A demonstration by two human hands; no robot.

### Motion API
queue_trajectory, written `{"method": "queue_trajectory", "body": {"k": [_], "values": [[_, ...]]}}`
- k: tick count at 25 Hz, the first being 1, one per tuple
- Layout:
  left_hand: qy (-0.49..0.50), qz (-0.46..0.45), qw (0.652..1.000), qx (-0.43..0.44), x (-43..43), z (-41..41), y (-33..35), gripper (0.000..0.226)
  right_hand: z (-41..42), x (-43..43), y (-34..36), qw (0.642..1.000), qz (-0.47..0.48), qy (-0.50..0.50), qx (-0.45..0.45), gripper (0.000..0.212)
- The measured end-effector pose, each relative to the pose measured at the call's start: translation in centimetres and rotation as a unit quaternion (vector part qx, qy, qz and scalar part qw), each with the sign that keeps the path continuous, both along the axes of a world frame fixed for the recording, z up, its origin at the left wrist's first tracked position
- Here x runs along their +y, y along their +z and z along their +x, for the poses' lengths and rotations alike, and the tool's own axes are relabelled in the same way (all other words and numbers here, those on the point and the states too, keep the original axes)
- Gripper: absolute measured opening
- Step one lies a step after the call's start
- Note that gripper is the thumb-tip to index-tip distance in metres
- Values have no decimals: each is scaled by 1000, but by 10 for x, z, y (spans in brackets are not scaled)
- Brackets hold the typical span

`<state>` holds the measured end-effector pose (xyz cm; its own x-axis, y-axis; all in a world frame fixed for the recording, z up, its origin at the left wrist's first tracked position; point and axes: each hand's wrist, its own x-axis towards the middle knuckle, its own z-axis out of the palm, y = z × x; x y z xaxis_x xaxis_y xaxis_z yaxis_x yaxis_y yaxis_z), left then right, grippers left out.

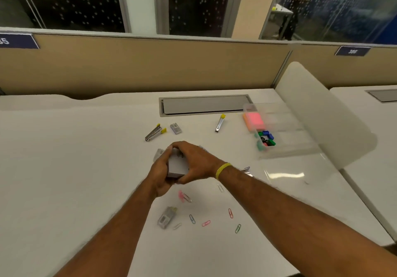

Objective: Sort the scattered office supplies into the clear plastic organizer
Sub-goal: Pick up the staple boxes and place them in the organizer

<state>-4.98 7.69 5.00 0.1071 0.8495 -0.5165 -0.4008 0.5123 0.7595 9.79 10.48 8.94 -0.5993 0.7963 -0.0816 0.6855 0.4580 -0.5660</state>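
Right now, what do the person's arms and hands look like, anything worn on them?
Both forearms are bare, with no sleeve in view. The left hand and right hand are bare too: no gloves, no rings visible. The one thing worn is a thin yellow band around the right wrist. The left wrist shows nothing.

Smooth matt white surface (pixel 86 148); clear glossy plastic organizer (pixel 285 126); shiny metal stapler (pixel 153 133); a glossy translucent divider (pixel 318 109) at right.

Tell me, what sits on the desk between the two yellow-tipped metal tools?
A small clear box lies between the stapler and the slimmer metal tool; the head view shows it.
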Motion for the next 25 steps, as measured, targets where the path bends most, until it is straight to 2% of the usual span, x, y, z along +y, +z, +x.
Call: {"method": "queue_trajectory", "body": {"k": [7, 13, 18, 23, 25], "values": [[-81, 5, 996, 40, 0, 81, 6, 26, 80, -6, -5, 999, -14, -42, -3, 107], [-95, 24, 991, 86, 7, 143, -2, 23, 138, -2, -12, 995, -32, -78, -51, 119], [-121, 52, 985, 112, 17, 200, 2, 18, 190, 13, -4, 991, -35, -86, -92, 106], [-160, 76, 976, 129, 47, 239, 6, 34, 261, 49, 13, 988, -6, -89, -123, 108], [-138, 77, 977, 147, 62, 247, 2, 36, 295, 73, 20, 983, 18, -104, -151, 113]]}}
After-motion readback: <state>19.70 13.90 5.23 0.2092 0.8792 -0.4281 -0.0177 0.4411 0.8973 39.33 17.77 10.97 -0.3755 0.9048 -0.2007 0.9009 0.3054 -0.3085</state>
